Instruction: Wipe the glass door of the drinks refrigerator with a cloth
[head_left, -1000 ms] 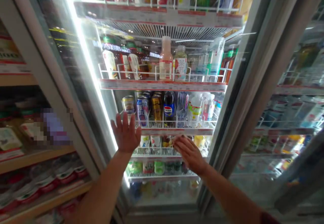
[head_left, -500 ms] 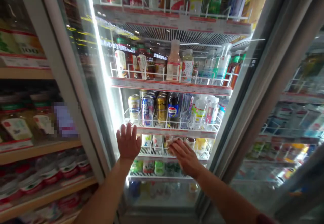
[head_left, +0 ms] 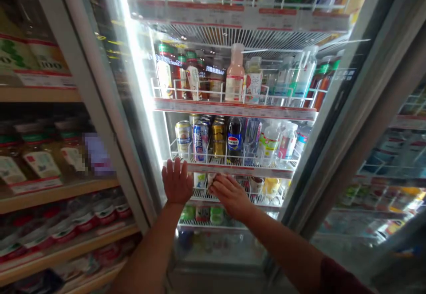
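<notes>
A small white cloth (head_left: pixel 215 179) is pinned under the flattened right hand (head_left: pixel 230 195) on the glass fridge door (head_left: pixel 233 246), with the left hand (head_left: pixel 177 182) spread just beside it. Cans (head_left: pixel 200 135) and bottles (head_left: pixel 234 73) are racked inside.

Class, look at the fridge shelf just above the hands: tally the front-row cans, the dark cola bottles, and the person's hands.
Front-row cans: 3
Dark cola bottles: 1
Hands, left hand and right hand: 2
Total: 6
</notes>
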